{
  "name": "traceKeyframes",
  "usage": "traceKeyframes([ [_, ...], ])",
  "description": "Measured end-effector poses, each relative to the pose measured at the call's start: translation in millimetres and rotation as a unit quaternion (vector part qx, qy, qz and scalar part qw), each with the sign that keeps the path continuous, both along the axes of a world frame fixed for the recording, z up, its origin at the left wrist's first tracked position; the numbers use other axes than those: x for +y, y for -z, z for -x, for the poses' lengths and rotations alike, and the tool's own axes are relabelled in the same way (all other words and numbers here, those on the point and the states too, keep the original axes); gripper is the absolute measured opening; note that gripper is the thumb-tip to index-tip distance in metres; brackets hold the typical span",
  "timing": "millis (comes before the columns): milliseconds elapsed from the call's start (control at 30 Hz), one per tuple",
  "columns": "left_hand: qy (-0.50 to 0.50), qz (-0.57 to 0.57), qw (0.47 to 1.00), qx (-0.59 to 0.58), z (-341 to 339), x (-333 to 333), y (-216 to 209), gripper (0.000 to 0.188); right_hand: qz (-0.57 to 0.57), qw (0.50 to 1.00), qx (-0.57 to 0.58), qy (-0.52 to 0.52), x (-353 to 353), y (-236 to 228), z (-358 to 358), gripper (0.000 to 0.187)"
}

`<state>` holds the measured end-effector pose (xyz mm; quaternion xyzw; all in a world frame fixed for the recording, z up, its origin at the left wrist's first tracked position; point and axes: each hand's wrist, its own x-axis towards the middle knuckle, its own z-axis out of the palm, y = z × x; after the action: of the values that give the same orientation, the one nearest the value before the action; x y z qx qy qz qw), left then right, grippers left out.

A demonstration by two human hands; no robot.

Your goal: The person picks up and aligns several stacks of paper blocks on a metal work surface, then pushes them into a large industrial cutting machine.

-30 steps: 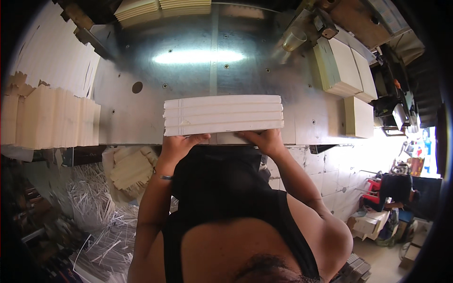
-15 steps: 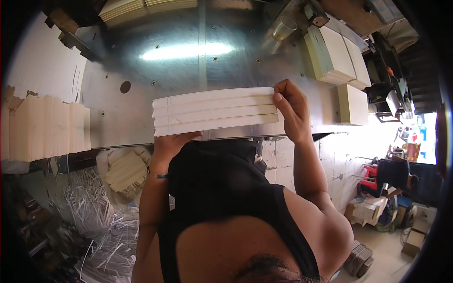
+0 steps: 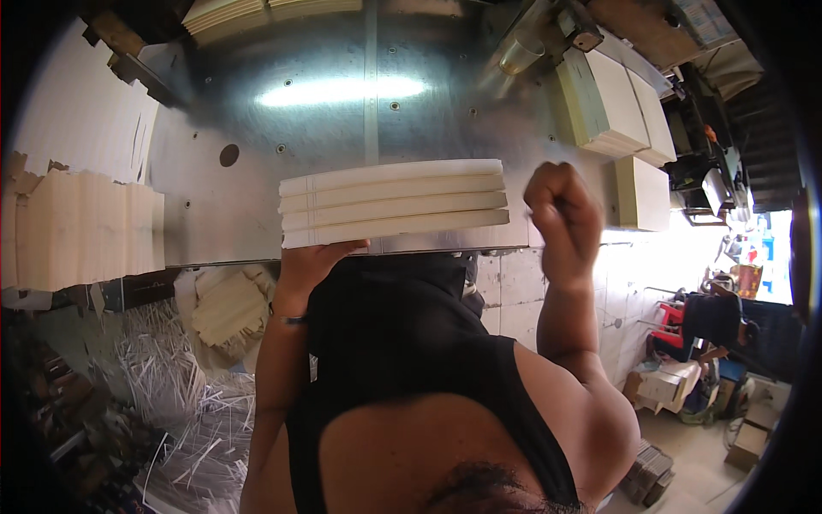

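A thick stack of white paper (image 3: 394, 201), its edge split into several layers, stands at the front edge of the metal table (image 3: 342, 128). My left hand (image 3: 317, 264) grips the stack at its near left side, and some of its fingers are hidden by the paper. To the right of the stack, my right hand (image 3: 563, 210) is closed in a fist, slightly blurred. A small gap lies between it and the stack's right end, and nothing shows in its fingers.
Cream paper stacks (image 3: 94, 227) lie at the left. More paper blocks (image 3: 604, 98) stand at the back right, near a clear plastic cup (image 3: 521, 56). Shredded paper strips (image 3: 163, 360) fill the lower left. Another person (image 3: 715, 321) is at the far right.
My right hand has let go of the stack's right end, moved right and curled into a fist. My left hand stays on the stack.
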<state>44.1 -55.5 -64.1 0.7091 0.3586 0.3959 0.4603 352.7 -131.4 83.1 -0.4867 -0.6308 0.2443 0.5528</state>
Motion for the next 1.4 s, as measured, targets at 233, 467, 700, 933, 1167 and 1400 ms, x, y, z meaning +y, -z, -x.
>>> traceKeyframes([
  [233,-0.004,-0.018,1.000,0.008,-2,-2,0,0.041,-0.147,0.981,-0.119,-0.052,-7,20,-21,0.032],
  [467,-0.042,-0.064,0.995,0.066,-1,-2,9,0.047,-0.175,0.931,-0.293,0.127,-14,43,-4,0.032],
  [700,-0.050,-0.083,0.993,0.067,0,-3,9,0.044,-0.190,0.923,-0.319,0.104,-10,39,9,0.029],
  [933,-0.022,-0.062,0.996,0.065,4,-2,15,0.052,-0.202,0.917,-0.326,0.111,-7,35,17,0.030],
  [1167,-0.031,-0.026,0.999,0.020,-5,-2,0,0.038,-0.197,0.904,-0.344,0.160,-17,39,-7,0.028],
  [1400,-0.031,-0.023,0.996,0.080,8,0,21,0.049,-0.164,0.921,-0.315,0.162,-16,41,2,0.035],
])
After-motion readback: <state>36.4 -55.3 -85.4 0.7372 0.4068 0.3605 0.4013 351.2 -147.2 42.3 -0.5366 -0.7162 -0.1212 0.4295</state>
